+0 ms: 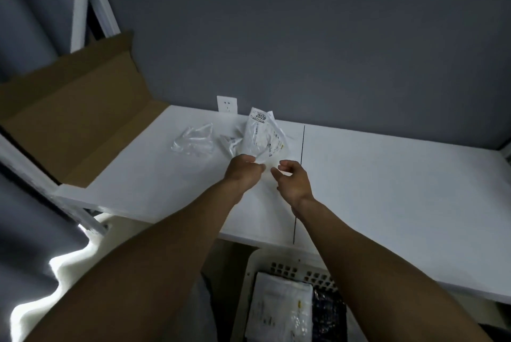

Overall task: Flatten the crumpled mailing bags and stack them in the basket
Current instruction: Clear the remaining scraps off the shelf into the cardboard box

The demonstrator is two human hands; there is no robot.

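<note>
A white mailing bag [264,137] with a printed label stands tilted up off the white table [387,189], near the back wall. My left hand [242,171] pinches its near edge. My right hand [293,179] is just to the right, fingers curled and slightly apart by the same edge; whether it touches the bag is unclear. A crumpled clear bag [195,139] lies on the table to the left, and a smaller crumpled white bag [231,142] lies between the two. Below the table's front edge stands a white basket [293,267] holding a flat white bag [279,308] and a dark bag [329,314].
A large brown cardboard sheet [74,120] leans at the table's left end. A wall socket [227,104] is on the grey wall behind the bags. A thin dark seam [300,184] runs across the tabletop. Grey curtain and white fabric hang at the lower left.
</note>
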